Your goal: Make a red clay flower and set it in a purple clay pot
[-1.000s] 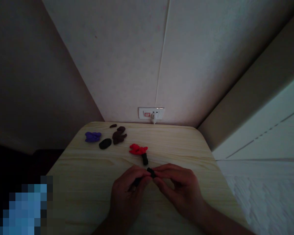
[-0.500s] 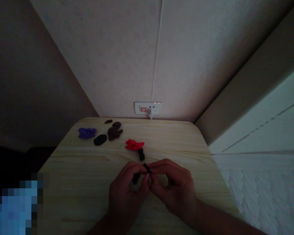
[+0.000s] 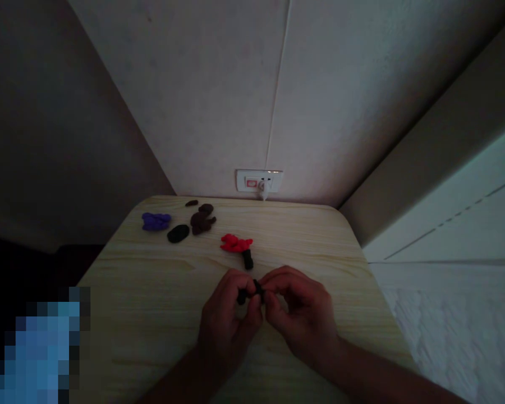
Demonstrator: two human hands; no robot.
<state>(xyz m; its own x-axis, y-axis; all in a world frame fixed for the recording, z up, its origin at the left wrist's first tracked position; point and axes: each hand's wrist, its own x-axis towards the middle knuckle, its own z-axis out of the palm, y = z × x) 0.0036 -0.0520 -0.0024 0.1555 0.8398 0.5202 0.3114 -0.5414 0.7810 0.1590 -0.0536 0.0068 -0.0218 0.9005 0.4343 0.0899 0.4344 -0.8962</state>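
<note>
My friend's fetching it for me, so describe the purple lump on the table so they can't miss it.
On the pale wood-grain table, look to the far left corner. There lies a knobbly purple lump, apparently modelling clay. It is the only purple piece; to its right are a smooth black oval and a lumpy dark-brown piece.

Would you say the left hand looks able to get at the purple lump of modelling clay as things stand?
Probably, though the left hand is busy pinching small black clay; only the flat black oval lies near the purple lump.
</note>
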